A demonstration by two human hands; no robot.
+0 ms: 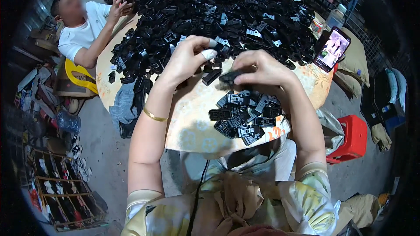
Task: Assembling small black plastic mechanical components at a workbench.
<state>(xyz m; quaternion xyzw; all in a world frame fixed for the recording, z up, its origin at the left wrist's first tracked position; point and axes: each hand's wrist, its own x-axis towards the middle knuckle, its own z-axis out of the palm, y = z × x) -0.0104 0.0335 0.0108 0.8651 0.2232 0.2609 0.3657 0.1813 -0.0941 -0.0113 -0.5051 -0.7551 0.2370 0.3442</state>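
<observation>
My left hand point(186, 61), its thumb and a fingertip wrapped in something pale, pinches a small black plastic part with a grey metal tab point(222, 45) at the edge of the big heap. To its right, my right hand point(267, 71) is closed on another black plastic part point(231, 78), blurred by motion. Between the hands, a black rectangular piece point(211, 77) lies on the patterned tablecloth point(190, 126). Nearer to me, below my right hand, sits a small pile of similar black parts with grey tabs point(245, 116).
A large heap of black parts point(188, 13) covers the far table. On the right stand a phone point(332, 49) with a lit screen and a clear bottle point(336, 17). A red stool point(350, 140) is beside the table. Another person point(83, 30) sits at the far left, hands raised.
</observation>
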